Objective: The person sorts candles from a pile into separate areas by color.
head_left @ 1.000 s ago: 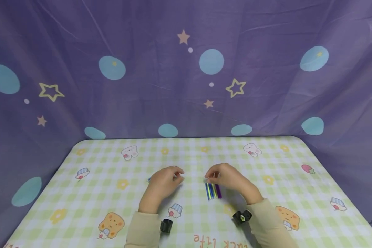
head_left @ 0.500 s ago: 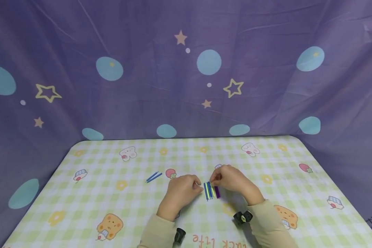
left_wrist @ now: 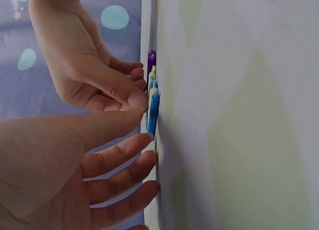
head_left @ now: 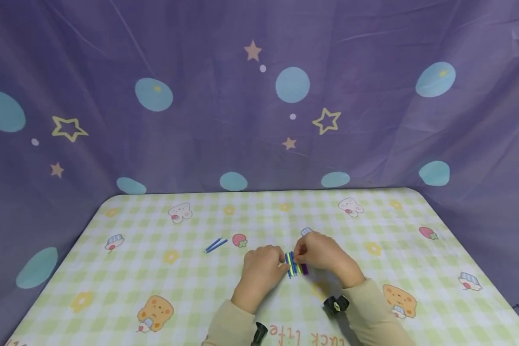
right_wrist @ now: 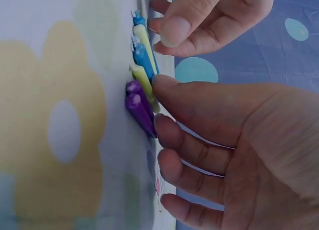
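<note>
A row of thin candle-like sticks, blue, yellow and purple, lies side by side on the tablecloth; the blue stick (left_wrist: 154, 113) is at its left end, the purple stick (right_wrist: 139, 110) at its right. My left hand (head_left: 263, 269) is at the row's left side, thumb and fingertips close against the blue end in the left wrist view. From the right and far side my right hand (head_left: 326, 254) touches the row, its thumb near a yellow stick (right_wrist: 144, 85) and its index fingertip by the purple ones. The fingers of both hands are spread and slightly bent.
Two more blue sticks (head_left: 216, 245) lie apart on the cloth, left of the hands. The checked tablecloth (head_left: 134, 269) has printed pictures, and a purple curtain (head_left: 199, 96) hangs behind the table. Each wrist has a black device beneath it.
My left hand has moved right, away from the two separate blue sticks, up to the row's left side. My right hand has shifted slightly and lowered its fingers onto the row.
</note>
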`<state>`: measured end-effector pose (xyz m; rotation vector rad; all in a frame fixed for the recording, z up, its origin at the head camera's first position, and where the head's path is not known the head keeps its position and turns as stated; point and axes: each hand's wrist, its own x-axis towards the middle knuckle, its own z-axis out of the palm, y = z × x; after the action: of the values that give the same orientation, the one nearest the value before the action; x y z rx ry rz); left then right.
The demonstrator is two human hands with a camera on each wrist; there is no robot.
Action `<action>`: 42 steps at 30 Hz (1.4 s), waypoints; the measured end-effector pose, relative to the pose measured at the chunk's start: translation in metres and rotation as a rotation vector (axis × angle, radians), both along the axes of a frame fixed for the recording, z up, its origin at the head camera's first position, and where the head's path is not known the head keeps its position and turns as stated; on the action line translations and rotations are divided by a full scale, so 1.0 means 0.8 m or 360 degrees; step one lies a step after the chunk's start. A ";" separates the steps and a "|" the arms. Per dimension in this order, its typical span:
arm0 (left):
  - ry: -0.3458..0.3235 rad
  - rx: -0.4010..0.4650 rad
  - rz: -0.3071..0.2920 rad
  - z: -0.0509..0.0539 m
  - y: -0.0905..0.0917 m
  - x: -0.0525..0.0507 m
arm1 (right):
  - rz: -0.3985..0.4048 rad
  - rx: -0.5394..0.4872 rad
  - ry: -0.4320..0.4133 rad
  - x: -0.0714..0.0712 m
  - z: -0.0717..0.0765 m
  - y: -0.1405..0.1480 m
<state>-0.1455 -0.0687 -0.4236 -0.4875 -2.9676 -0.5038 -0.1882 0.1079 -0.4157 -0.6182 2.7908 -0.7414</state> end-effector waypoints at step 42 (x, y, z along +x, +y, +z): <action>-0.0188 0.0144 0.0094 0.006 -0.026 -0.009 | -0.0065 0.0116 -0.0051 0.015 0.008 -0.013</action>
<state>-0.1531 -0.0896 -0.4191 -0.3728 -3.0429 -0.6798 -0.1763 0.0977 -0.4092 -0.5331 2.7948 -0.6477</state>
